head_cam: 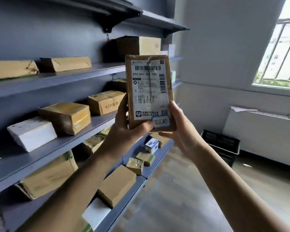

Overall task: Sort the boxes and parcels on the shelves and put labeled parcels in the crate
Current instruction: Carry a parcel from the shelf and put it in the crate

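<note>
Parcel: flat brown carton, label facing out, held upright in mid-air before the shelves. Left grip and right grip each close round a lower corner. Judged light and stiff; best taken by its long edges. Crate on the floor, well apart.
</note>
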### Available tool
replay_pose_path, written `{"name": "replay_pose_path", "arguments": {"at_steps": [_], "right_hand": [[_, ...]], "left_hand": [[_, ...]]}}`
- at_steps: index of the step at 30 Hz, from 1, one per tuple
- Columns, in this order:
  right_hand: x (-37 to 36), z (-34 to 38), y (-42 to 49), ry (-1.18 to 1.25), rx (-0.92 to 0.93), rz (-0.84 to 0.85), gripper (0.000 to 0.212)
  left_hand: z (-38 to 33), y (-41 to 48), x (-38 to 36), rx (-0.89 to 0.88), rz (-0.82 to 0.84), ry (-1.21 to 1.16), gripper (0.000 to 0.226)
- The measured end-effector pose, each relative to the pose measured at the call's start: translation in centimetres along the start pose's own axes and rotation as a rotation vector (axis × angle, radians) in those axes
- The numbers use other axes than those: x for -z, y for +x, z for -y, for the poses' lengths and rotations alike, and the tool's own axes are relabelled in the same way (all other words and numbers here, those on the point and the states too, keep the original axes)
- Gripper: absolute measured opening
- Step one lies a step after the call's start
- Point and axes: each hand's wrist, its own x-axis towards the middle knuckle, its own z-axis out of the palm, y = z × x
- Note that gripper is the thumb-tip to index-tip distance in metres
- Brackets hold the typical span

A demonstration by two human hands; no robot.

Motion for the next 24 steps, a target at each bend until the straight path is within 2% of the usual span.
{"name": "replay_pose_path", "arguments": {"at_steps": [7,12,17,24], "right_hand": [[10.6,-4.2,6.4,-0.038,-0.036,-0.204,0.074],[18.4,-5.7,14.0,-0.074,-0.051,-0.312,0.067],[26.3,-8.2,21.0,-0.112,-0.101,-0.407,0.073],[38.1,-13.6,26.3,-0.097,-0.202,-0.489,0.071]], "left_hand": [[7.0,9.8,-8.9,0.052,0.111,-0.119,0.090],[12.0,20.1,-14.9,0.078,0.195,-0.199,0.095],[16.6,29.5,-21.2,0.090,0.306,-0.275,0.081],[23.6,38.4,-31.3,0.192,0.466,-0.240,0.077]]}}
